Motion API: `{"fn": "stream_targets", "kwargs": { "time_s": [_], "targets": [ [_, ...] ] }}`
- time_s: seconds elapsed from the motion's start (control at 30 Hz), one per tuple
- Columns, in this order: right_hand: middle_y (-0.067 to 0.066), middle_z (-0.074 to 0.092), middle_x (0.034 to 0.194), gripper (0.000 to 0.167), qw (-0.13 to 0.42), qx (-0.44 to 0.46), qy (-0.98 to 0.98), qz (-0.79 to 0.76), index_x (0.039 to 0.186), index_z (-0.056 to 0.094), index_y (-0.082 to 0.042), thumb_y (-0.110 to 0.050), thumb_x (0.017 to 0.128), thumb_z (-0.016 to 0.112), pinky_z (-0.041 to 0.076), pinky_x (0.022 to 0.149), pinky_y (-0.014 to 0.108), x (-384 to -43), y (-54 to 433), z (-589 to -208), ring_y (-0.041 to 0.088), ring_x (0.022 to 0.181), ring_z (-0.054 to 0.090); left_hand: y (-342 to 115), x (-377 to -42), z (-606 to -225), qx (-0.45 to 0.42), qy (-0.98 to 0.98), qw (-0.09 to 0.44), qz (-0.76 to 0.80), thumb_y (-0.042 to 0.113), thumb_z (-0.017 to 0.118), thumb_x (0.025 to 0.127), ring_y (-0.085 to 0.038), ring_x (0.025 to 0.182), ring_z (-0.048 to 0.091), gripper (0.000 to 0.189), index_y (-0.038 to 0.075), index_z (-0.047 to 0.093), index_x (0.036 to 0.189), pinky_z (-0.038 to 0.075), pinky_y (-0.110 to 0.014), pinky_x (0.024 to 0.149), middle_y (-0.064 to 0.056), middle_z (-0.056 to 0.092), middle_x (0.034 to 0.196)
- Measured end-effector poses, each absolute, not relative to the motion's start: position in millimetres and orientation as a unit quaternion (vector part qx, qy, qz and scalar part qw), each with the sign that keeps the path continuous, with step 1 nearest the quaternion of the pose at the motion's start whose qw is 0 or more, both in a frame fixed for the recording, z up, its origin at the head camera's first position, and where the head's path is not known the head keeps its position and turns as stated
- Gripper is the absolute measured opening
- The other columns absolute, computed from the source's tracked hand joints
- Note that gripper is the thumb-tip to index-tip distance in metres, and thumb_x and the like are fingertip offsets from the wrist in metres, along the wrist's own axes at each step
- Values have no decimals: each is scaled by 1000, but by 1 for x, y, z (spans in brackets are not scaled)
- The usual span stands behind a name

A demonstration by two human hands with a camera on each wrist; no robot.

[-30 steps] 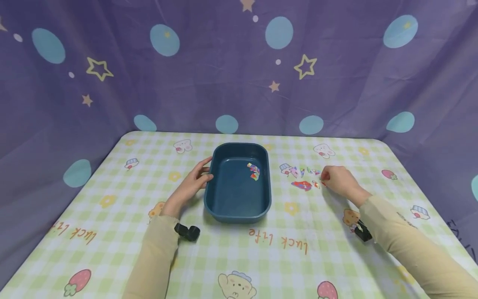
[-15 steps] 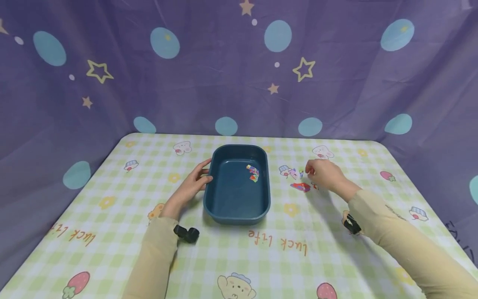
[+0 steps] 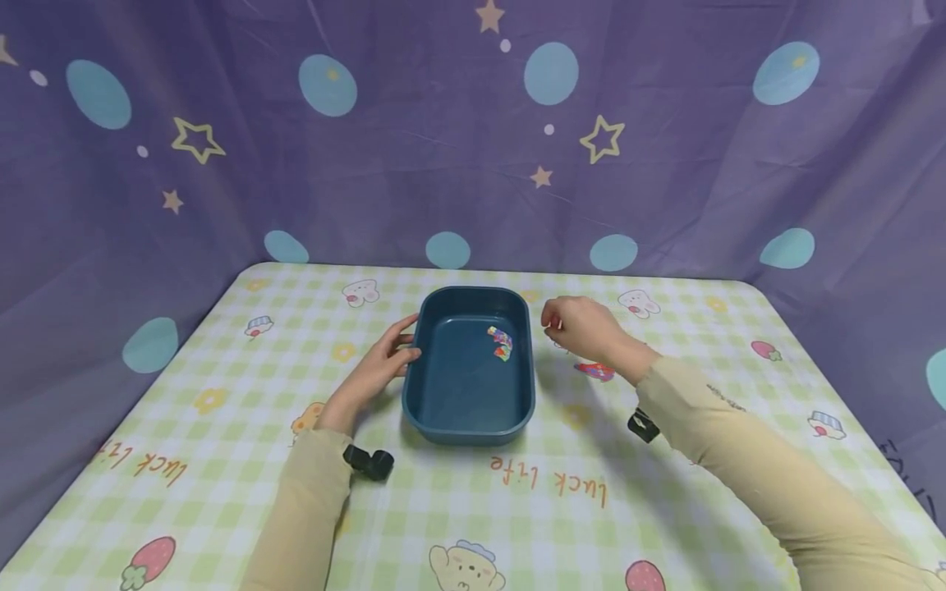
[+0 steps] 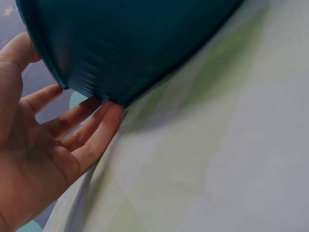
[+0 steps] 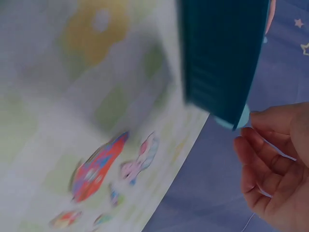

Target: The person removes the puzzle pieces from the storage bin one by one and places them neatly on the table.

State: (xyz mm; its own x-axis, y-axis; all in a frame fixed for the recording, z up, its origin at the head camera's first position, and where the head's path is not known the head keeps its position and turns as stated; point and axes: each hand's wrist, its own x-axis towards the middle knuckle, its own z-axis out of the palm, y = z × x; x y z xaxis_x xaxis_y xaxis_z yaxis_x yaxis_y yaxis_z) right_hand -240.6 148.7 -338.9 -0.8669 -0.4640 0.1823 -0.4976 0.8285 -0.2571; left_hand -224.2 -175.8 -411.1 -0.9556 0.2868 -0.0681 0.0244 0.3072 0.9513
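A dark teal bin stands on the table with a few small colourful scraps lying inside. My left hand holds its left side; in the left wrist view the fingertips press its lower wall and the thumb is near the rim. Just off the bin's right rim, above the table, is my right hand, fingers curled and thumb close to the index fingertip. It appears to pinch a tiny red scrap, hidden now. A larger red-and-purple scrap and several smaller ones lie on the cloth.
A green-checked tablecloth with printed cartoons and lettering covers the table. Behind it hangs a purple curtain with stars and blue ovals. A black wrist camera sits at the left cuff, and another at the right.
My right hand has moved left from the scraps on the table to the bin's right rim. One second ago a bit of red showed at its fingertips. The left hand and bin have stayed put.
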Motion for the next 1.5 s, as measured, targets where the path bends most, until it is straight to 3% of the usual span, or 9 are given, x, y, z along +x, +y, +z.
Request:
{"fn": "stream_targets", "kwargs": {
  "time_s": [0.27,0.53,0.87,1.03,1.23,1.5],
  "targets": [
    [2,61,79,14,82,306,-935,162,93,64,-8,-9,79,63,47,66,33,-247,117,-337,16,73,57,-176,-226,-413,103,798,112,584,22,47,93,-33,121,42,59,28,20,145,43,-45,92,-18,32,139],
    [3,62,91,19,26,369,-924,96,96,66,-9,-11,78,68,49,74,33,-253,95,-346,18,83,60,-174,-224,-413,91,806,119,573,23,48,93,-30,120,44,59,31,21,144,45,-44,91,-15,34,139],
    [3,63,92,20,-50,388,-920,8,97,65,-9,-13,78,70,49,72,34,-258,78,-353,18,83,59,-174,-224,-412,93,806,116,573,23,47,92,-31,121,43,59,32,21,144,44,-45,91,-15,34,139],
    [0,62,88,13,-57,370,-927,-30,91,67,-13,-12,78,67,48,68,34,-264,74,-357,16,75,56,-174,-224,-411,95,805,113,575,22,47,92,-31,120,43,59,30,21,144,44,-45,91,-16,35,139],
    [-2,63,86,9,-61,355,-929,-79,83,64,-17,-11,78,66,46,71,37,-268,68,-361,14,77,57,-175,-224,-409,93,805,114,574,21,47,93,-32,121,43,59,29,21,145,44,-45,91,-17,34,140],
    [-5,54,69,19,-95,334,-934,-84,68,53,-19,-10,76,67,42,73,36,-270,64,-363,13,70,53,-171,-215,-391,91,798,128,582,14,46,93,-37,122,40,60,19,19,146,43,-46,91,-23,31,140]
  ]
}}
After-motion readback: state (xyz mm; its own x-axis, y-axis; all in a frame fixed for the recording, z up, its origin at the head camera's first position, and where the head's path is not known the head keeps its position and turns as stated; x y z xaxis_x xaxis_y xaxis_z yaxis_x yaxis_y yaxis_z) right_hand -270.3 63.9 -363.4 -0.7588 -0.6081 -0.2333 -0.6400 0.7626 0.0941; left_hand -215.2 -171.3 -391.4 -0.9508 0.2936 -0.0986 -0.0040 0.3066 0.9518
